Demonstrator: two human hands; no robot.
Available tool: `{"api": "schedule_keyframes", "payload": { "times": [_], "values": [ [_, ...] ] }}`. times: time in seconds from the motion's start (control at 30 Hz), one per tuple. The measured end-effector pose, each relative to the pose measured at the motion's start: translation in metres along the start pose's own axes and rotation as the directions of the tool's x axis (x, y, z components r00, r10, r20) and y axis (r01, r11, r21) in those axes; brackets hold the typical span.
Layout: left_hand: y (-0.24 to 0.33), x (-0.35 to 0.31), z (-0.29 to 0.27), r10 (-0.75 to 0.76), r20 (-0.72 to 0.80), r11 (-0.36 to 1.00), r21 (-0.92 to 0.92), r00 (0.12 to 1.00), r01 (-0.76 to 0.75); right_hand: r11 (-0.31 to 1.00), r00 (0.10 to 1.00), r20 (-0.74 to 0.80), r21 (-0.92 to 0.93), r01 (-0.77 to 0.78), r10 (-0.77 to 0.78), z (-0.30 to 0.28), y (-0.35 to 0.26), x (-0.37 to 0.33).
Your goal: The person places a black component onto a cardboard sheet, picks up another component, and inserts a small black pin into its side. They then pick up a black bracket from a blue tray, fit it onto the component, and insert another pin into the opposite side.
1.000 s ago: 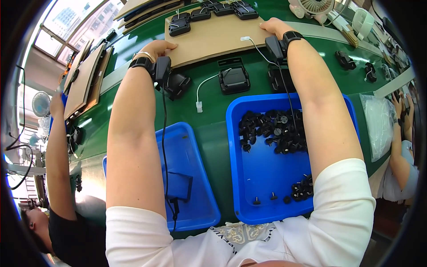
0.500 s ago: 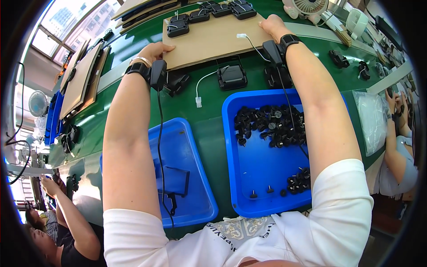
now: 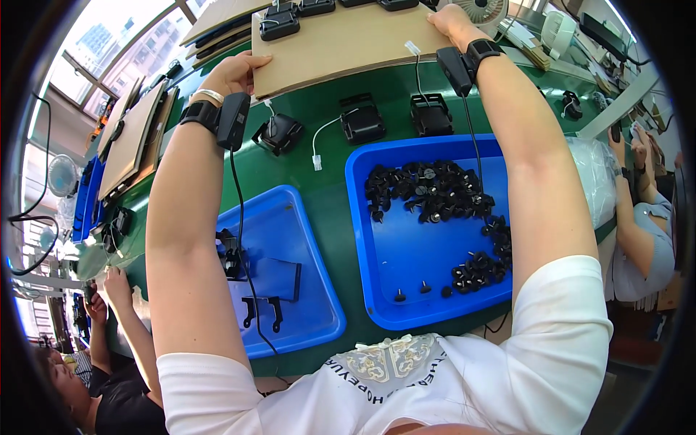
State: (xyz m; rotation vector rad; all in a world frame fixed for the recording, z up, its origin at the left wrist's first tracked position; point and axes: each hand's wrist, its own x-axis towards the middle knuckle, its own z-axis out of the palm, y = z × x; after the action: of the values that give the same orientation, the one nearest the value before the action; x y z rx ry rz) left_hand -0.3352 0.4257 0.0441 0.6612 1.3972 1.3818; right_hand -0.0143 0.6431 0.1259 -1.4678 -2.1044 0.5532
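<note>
While the left hand holds the near-left edge of a brown cardboard sheet, thumb on top, the right hand grips its right side near the far corner. Both hands are closed on the board, spread wide apart from each other; the fingers beneath are mostly hidden. The board lies ahead of the person, over the far part of a green counter, and whether it rests there or is lifted cannot be told. Black box-shaped units stand along its far edge, some cut off by the top of the view.

Just nearer than the board, a tilted black unit, a middle black unit and a right black unit sit apart on the counter. The right one's white lead reaches up over the board's near edge; the middle one's lead curves left to a clear plug.

Closer to the body, the left blue tray holds a black bracket, and the right blue tray holds many black screw knobs. Each tray is partly covered by a forearm.
</note>
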Motion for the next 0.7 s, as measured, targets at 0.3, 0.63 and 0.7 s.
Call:
{"api": "schedule_keyframes", "payload": {
  "times": [0.3,0.63,0.7],
  "values": [
    [0.025,-0.076,0.069,0.095,0.077,0.995,-0.051,0.993,-0.091,0.992,0.953,-0.278,-0.028,0.121,-0.124,-0.082,0.022,-0.043],
    [-0.021,-0.188,0.145,0.176,0.212,0.984,-0.068,0.961,-0.165,0.964,0.975,0.072,0.184,0.194,-0.210,-0.186,0.100,-0.150],
    [-0.040,-0.213,0.166,0.177,0.235,0.984,-0.058,0.956,-0.168,0.992,1.000,0.021,0.128,0.020,-0.023,-0.195,0.108,-0.191]
  ]
}}
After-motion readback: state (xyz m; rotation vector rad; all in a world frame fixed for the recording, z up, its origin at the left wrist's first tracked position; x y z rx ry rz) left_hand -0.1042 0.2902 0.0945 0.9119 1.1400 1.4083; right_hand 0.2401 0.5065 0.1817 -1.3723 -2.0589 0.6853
